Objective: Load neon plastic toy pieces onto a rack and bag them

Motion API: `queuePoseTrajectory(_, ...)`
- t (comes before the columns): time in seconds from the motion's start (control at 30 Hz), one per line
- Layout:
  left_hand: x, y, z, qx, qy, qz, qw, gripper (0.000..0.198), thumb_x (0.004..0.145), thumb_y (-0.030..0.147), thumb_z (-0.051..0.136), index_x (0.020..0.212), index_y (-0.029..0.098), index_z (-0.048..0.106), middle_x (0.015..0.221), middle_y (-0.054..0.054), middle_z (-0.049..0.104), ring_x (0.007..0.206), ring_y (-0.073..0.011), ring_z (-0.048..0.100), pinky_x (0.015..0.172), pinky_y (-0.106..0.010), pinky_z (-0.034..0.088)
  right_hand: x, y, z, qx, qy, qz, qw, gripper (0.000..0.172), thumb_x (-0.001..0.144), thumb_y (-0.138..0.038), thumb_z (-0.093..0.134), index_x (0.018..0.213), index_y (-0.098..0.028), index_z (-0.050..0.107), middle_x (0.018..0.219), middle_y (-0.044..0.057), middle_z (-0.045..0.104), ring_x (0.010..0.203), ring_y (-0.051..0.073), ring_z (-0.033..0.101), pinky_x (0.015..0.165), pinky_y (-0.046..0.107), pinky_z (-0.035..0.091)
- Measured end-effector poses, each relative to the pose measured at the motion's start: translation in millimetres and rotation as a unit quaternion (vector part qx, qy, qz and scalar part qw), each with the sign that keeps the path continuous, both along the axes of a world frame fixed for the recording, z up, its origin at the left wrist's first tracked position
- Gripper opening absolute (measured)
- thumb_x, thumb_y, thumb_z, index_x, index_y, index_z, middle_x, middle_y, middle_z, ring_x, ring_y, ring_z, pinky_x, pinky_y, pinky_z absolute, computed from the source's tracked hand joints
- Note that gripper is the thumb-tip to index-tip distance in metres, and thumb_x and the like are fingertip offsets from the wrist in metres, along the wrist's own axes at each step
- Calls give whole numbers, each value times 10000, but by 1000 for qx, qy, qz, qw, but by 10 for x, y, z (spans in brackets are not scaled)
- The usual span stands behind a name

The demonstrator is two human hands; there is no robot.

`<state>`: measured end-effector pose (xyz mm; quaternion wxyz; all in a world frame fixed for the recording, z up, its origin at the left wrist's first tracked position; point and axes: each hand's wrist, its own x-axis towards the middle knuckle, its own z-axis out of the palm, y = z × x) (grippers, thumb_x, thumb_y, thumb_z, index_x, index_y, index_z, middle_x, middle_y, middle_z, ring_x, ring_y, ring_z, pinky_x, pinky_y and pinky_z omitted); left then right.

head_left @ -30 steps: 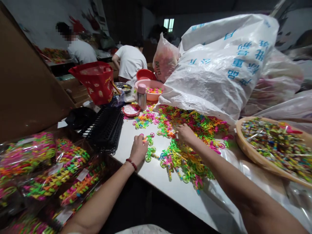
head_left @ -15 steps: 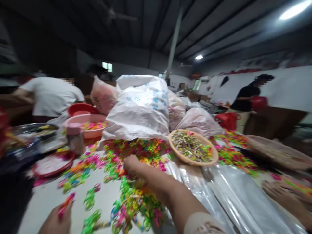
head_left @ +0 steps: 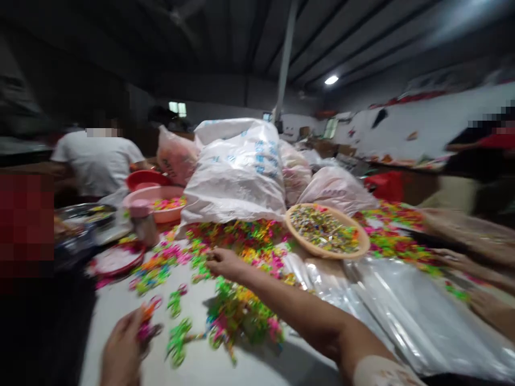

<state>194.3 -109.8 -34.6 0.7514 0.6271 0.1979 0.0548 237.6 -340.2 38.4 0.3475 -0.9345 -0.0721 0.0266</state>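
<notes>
The left hand point(head_left: 120, 343), in front and left of the sack point(head_left: 235, 166), pinches orange and pink pieces point(head_left: 148, 312). The right hand point(head_left: 225, 264), in front of the sack, has curled fingers; blur hides whether they grip anything. The pile point(head_left: 267, 260) before the sack is uncountable. Right of it: one bowl point(head_left: 362, 246); left: one bottle point(head_left: 145, 228), two basins point(head_left: 164, 214).
</notes>
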Motion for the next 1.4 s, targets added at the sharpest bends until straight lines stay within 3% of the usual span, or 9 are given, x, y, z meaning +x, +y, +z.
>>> queuePoseTrajectory(0.07, -120, -59, 96, -33, 10, -22, 999, 237, 680, 351, 672, 834, 201, 571, 665, 23, 597, 496, -123, 548, 448, -231, 415, -317, 81, -97, 181, 52, 30, 982, 169, 872, -327, 486, 795, -184, 531, 724, -6, 576, 684, 119, 574, 608, 219, 450)
queuePoseTrajectory(0.17, -243, -140, 122, -109, 13, -52, 993, 225, 660, 229, 711, 843, 170, 594, 745, 8, 619, 608, -87, 587, 560, -197, 475, -738, 163, -297, 400, 105, 14, 910, 265, 762, -431, 660, 793, -189, 557, 716, -25, 542, 631, 103, 510, 573, 217, 414)
queuePoseTrajectory(0.27, -379, -159, 105, -221, 14, -85, 971, 236, 646, 163, 739, 809, 151, 569, 732, 18, 603, 612, -62, 583, 588, -171, 479, -1049, 259, -474, 464, 157, -27, 872, 349, 695, -475, 736, 816, -194, 568, 676, -43, 507, 552, 90, 430, 502, 215, 343)
queuePoseTrajectory(0.4, -599, -169, 127, -240, 22, -104, 965, 244, 662, 156, 757, 793, 145, 551, 711, 18, 600, 620, -76, 601, 633, -201, 510, -1299, 394, -600, 510, 192, -56, 836, 385, 655, -470, 778, 772, -198, 533, 526, -102, 366, 435, 56, 234, 428, 216, 177)
queuePoseTrajectory(0.73, -809, -247, 145, -215, -14, -168, 962, 244, 627, 149, 777, 774, 149, 582, 856, 0, 622, 758, -92, 611, 757, -227, 494, -1417, 363, -606, 508, 154, -95, 842, 385, 686, -465, 776, 910, -193, 621, 719, -11, 626, 461, 49, 303, 436, 200, 200)
queuePoseTrajectory(0.87, -816, -276, 89, -141, -92, -171, 971, 178, 635, 138, 751, 725, 167, 600, 1045, -2, 586, 1023, -140, 583, 874, -240, 454, -1454, 374, -664, 497, 139, -95, 851, 422, 716, -491, 745, 993, -181, 670, 762, 3, 628, 468, 45, 293, 435, 209, 204)
queuePoseTrajectory(1.03, -842, -274, -8, -45, -128, -206, 969, 59, 673, 136, 689, 721, 170, 688, 933, -21, 583, 950, -157, 570, 891, -271, 436, -1521, 406, -660, 462, 121, -103, 873, 382, 744, -497, 719, 962, -187, 671, 640, -32, 563, 447, 49, 297, 412, 205, 210)
queuePoseTrajectory(1.27, -991, -383, 117, -147, -75, -214, 963, 215, 809, 236, 557, 888, 136, 730, 1038, -92, 677, 1017, -212, 592, 861, -295, 454, -1587, 443, -592, 407, 26, -86, 909, 284, 794, -448, 669, 939, -204, 678, 898, 43, 678, 782, 161, 606, 604, 242, 478)
queuePoseTrajectory(1.4, -1007, -459, 132, -135, -58, -160, 976, 209, 725, 265, 741, 891, 146, 696, 906, -43, 682, 857, -139, 609, 811, -258, 461, -1594, 455, -685, 389, -8, -60, 919, 231, 825, -406, 646, 952, -217, 677, 953, 46, 685, 914, 190, 629, 712, 279, 515)
